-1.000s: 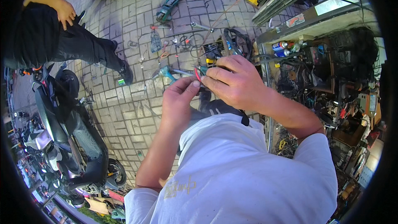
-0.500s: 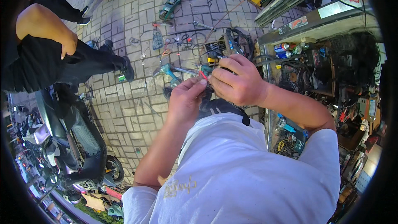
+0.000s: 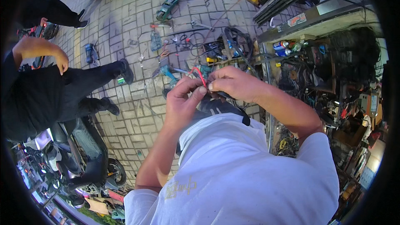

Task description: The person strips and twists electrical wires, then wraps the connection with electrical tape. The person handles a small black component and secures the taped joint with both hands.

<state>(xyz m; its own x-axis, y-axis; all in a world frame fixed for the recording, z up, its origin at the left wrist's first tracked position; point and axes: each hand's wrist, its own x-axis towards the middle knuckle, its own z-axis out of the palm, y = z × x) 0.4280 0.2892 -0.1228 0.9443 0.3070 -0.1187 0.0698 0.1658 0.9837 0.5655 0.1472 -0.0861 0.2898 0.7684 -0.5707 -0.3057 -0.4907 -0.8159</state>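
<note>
A thin red wire (image 3: 202,76) sticks up in a bend between my two hands, in front of my body. My left hand (image 3: 183,100) pinches it near its lower end, between thumb and fingers. Right beside it, my right hand (image 3: 233,84) is closed in a pinch with its fingertips almost touching the left thumb. What the right fingers hold is hidden. Below the hands lies something dark across my lap. Beyond them on the paving rest a teal power tool (image 3: 167,73) and pliers with orange handles (image 3: 165,53).
Further out on the bricks lie a wrench (image 3: 201,25), a clear bottle (image 3: 156,41), a green tool (image 3: 170,6) and coiled black cable (image 3: 241,43). A cluttered bench (image 3: 287,31) runs along my right. At left stand a person in black (image 3: 41,83) and a scooter (image 3: 89,150).
More of the red wire now shows, bent upward above the fingers. My right hand has shifted slightly down and its fingers are drawn in. The person at left has changed stance.
</note>
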